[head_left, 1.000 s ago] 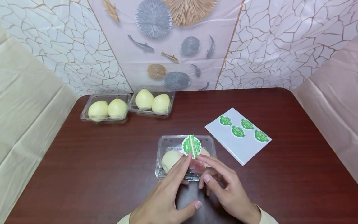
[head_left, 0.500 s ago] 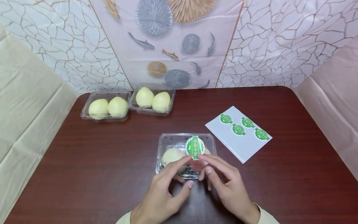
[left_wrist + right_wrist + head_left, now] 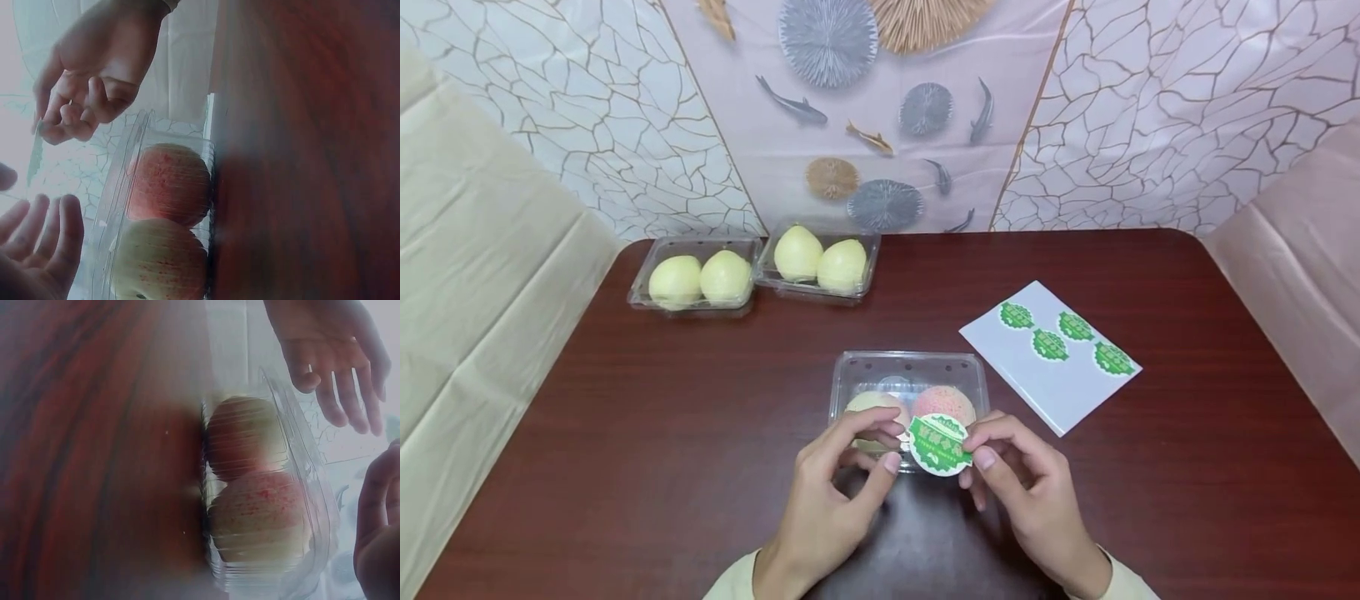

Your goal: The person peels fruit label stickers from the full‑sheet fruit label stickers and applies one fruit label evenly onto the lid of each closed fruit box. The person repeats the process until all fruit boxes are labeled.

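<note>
My right hand pinches a round green-and-white sticker by its right edge, between thumb and index finger. The sticker is held above the front of a clear plastic clamshell box with a lid. Inside the box lie two peaches, a pinkish one at right and a paler one at left, partly hidden by my left fingers in the head view. My left hand hovers at the sticker's left side with loosely bent fingers and holds nothing. In the right wrist view its fingers are apart from the box.
A white sheet with several green stickers lies right of the box. Two clear boxes of yellow-green pears, one left and one beside it, stand at the back of the dark red table. A patterned backdrop rises behind.
The sticker has come down toward me from above the box lid and turned, and only my right hand pinches it now. My left fingers have drawn back left from it. The view shifts slightly.
</note>
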Action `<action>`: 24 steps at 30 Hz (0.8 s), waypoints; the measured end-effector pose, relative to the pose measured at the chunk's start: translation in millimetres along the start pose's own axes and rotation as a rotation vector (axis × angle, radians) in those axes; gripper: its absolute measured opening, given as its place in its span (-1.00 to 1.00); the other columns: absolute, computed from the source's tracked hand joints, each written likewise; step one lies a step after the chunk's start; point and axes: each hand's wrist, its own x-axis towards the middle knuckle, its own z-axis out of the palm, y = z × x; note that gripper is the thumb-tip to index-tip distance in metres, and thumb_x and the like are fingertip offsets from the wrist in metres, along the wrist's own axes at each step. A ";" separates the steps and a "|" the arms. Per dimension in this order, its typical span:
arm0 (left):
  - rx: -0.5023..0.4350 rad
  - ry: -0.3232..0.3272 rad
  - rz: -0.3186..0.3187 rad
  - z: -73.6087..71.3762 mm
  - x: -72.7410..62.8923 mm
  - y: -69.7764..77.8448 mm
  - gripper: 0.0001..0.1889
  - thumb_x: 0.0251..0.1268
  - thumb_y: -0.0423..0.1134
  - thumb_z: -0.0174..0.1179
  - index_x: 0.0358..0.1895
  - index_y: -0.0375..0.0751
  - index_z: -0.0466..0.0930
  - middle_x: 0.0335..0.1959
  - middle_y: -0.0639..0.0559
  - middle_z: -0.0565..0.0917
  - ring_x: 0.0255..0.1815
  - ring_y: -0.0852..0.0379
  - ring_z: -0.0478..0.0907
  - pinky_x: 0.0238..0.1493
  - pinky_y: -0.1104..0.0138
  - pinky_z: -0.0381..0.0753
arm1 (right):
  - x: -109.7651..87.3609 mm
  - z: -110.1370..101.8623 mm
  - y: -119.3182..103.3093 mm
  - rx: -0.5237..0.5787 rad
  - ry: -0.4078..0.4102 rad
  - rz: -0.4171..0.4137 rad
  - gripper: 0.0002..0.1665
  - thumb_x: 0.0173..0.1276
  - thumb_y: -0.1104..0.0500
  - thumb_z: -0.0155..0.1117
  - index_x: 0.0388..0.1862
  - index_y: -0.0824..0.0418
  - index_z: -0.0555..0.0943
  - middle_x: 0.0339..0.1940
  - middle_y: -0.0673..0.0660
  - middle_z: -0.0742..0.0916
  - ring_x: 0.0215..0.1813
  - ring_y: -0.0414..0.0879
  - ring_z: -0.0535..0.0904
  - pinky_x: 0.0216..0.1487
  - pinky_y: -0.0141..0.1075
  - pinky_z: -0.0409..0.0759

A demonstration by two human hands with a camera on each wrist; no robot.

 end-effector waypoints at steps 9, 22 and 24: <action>-0.033 -0.092 0.110 1.9 -1.3 -4.6 -0.45 0.26 -0.51 0.41 0.32 -0.35 0.52 0.05 -0.19 0.70 -0.27 0.11 0.70 -0.50 0.54 0.59 | -1.5 -0.9 2.4 0.080 -0.062 0.068 -0.70 0.45 0.70 -0.08 -0.06 0.49 0.53 -0.28 0.20 0.59 -0.52 -0.01 0.48 -0.68 -0.26 0.48; -0.099 -0.026 0.075 4.4 -3.0 -4.8 -0.50 0.24 -0.61 0.35 0.26 -0.41 0.52 -0.28 -0.14 0.71 -0.38 0.10 0.69 -0.50 0.46 0.65 | -2.7 1.2 -0.3 0.007 -0.087 0.096 -0.58 0.46 0.69 -0.04 0.20 0.49 0.52 -0.28 0.23 0.62 -0.42 -0.03 0.54 -0.63 -0.25 0.52; -0.112 -0.004 0.046 4.0 -2.8 -4.0 -0.51 0.24 -0.65 0.30 0.25 -0.39 0.55 -0.29 -0.14 0.67 -0.42 0.13 0.67 -0.51 0.43 0.66 | -2.6 2.0 -0.1 -0.035 -0.089 0.082 -0.55 0.45 0.70 -0.04 0.24 0.50 0.50 -0.23 0.24 0.63 -0.37 -0.06 0.57 -0.61 -0.28 0.54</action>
